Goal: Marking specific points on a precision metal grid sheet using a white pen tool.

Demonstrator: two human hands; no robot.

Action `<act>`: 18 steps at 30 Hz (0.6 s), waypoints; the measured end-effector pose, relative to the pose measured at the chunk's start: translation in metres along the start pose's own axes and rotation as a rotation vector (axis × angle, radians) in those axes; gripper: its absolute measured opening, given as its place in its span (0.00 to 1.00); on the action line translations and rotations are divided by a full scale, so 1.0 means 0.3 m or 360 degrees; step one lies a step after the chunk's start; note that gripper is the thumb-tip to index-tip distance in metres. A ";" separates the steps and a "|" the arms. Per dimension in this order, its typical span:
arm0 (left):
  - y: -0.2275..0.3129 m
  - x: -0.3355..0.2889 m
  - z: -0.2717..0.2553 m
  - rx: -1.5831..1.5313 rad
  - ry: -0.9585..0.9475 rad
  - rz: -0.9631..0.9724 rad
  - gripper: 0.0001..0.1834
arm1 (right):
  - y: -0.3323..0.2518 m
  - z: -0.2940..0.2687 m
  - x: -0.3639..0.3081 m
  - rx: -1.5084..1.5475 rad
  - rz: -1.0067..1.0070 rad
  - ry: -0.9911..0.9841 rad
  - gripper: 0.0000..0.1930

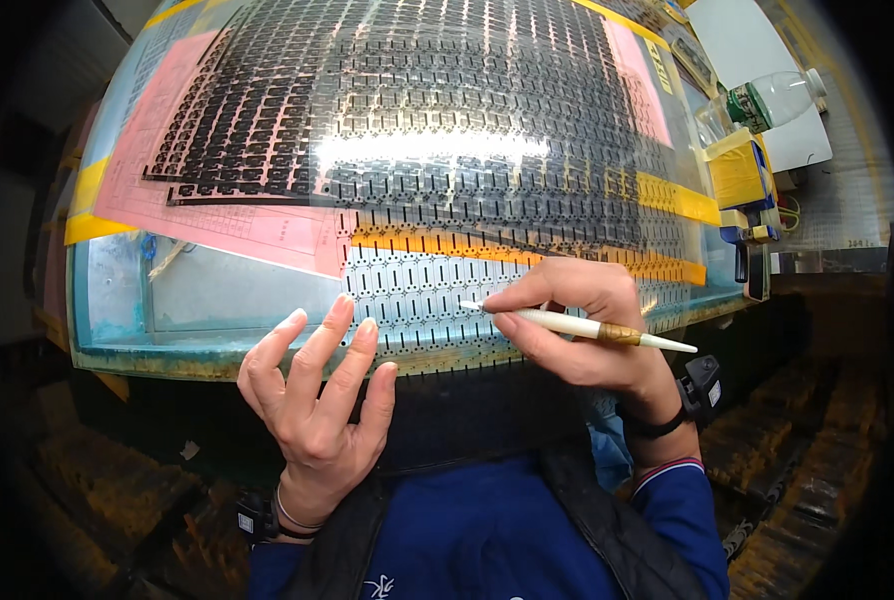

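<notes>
My right hand (577,320) is closed in a pen grip on a white pen-shaped tool (567,322) with a brownish wrapped band and a pointed rear end. Its pale working end meets or hovers just over a clear patterned film sheet (417,285); I cannot tell which. Rows of small black marks cover that film, and a strong glare crosses its upper part. My left hand (322,405) holds nothing, its fingers spread at the film's lower left corner. Whether those fingertips touch the film or the table edge is unclear.
Pink printed paper (257,235) and orange tape (447,240) lie under the film on a glass-topped table (237,290) with a worn bluish frame. At the right are a yellow block-like item (737,170), a clear plastic bottle (782,100) lying tilted and a white board (737,45).
</notes>
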State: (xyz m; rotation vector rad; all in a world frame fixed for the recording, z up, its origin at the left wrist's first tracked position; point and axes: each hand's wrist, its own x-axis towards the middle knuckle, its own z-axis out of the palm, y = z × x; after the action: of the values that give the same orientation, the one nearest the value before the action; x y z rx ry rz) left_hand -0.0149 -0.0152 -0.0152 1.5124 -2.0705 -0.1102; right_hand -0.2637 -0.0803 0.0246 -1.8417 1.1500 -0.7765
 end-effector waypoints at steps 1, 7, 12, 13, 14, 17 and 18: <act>0.000 0.000 0.000 -0.0002 0.0000 -0.0002 0.19 | 0.001 0.000 0.003 -0.0006 -0.0022 -0.0041 0.06; 0.001 -0.001 0.002 -0.0001 -0.0004 -0.0007 0.19 | 0.007 0.006 0.004 0.0064 0.0049 0.0005 0.06; -0.002 -0.003 0.001 0.0004 0.0007 -0.0007 0.19 | 0.024 -0.014 0.000 0.0062 -0.0148 -0.0073 0.05; -0.002 -0.003 0.002 0.0000 0.0007 -0.0008 0.19 | 0.029 -0.013 -0.004 0.0097 -0.0150 -0.0040 0.05; -0.002 -0.003 0.004 -0.0005 0.0007 -0.0009 0.19 | 0.016 -0.010 -0.011 0.0149 0.0138 0.0075 0.06; 0.002 0.000 0.005 -0.0008 0.0006 -0.0008 0.19 | 0.015 -0.014 -0.010 0.0023 0.0087 0.0101 0.07; 0.002 -0.001 0.004 -0.0006 0.0006 -0.0012 0.19 | 0.017 -0.020 -0.009 0.0023 0.0016 -0.0002 0.06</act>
State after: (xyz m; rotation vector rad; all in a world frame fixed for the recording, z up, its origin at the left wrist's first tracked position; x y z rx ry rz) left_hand -0.0158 -0.0151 -0.0162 1.5171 -2.0605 -0.1140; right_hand -0.2719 -0.0809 0.0229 -1.8234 1.1492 -0.7762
